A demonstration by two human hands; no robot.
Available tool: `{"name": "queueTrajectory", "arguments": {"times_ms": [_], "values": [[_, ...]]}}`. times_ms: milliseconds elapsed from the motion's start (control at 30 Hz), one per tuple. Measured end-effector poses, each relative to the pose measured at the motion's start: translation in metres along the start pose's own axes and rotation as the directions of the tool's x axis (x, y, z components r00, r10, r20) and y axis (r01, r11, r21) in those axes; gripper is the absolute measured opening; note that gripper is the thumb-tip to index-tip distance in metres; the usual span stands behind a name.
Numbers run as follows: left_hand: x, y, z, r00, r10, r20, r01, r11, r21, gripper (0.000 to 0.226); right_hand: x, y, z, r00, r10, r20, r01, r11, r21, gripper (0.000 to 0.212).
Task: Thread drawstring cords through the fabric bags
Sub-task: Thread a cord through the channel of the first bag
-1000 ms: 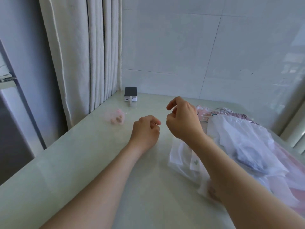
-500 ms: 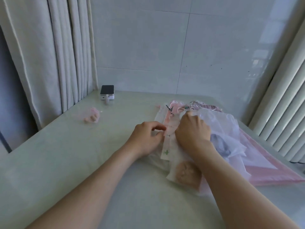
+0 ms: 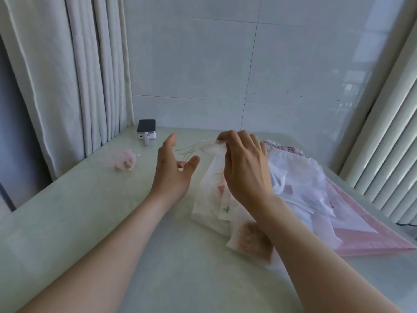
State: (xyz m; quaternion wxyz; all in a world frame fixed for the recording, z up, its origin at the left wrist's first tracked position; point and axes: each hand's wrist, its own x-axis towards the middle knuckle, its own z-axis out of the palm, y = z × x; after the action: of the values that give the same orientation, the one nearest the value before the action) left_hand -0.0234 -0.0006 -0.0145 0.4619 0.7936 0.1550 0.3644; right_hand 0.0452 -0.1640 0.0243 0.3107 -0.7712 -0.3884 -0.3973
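Now the right hand (image 3: 246, 172) pinches a bag (image 3: 207, 184) top; the left hand (image 3: 171, 175) is open. Its cords (image 3: 189, 149), seemingly loose, could slip out.

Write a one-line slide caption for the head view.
Right hand pinches the top of a white fabric bag while the open left hand hovers beside its loose cords over a pale table.

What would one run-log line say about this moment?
right-hand grip: pinches top edge of white fabric bag | left-hand grip: open, beside white cords | bag pile: on table
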Motion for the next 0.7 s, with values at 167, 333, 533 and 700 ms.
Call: {"name": "queueTrajectory", "arguments": {"times_ms": [167,333,533,700], "values": [[0.001,0.006,-0.006,0.996,0.091,-0.007,-0.091,0.982,-0.162,0.034,-0.002,-0.008,-0.004,0.991,-0.120,0.062,0.100,0.960,0.262,0.027],[-0.003,0.010,-0.008,0.971,0.148,-0.189,-0.168,0.982,-0.090,0.005,-0.004,-0.006,0.002,0.987,-0.124,0.102,0.135,0.985,-0.106,0.048],[0.000,0.010,-0.016,0.851,0.434,-0.296,-0.378,0.897,0.228,0.009,0.000,-0.001,-0.009,0.924,0.228,0.307,-0.105,0.923,-0.369,0.023],[-0.002,-0.001,-0.018,0.946,0.325,-0.015,-0.260,0.784,0.564,0.032,-0.005,-0.001,0.004,0.887,0.300,0.351,-0.306,0.951,-0.039,0.038]]}}
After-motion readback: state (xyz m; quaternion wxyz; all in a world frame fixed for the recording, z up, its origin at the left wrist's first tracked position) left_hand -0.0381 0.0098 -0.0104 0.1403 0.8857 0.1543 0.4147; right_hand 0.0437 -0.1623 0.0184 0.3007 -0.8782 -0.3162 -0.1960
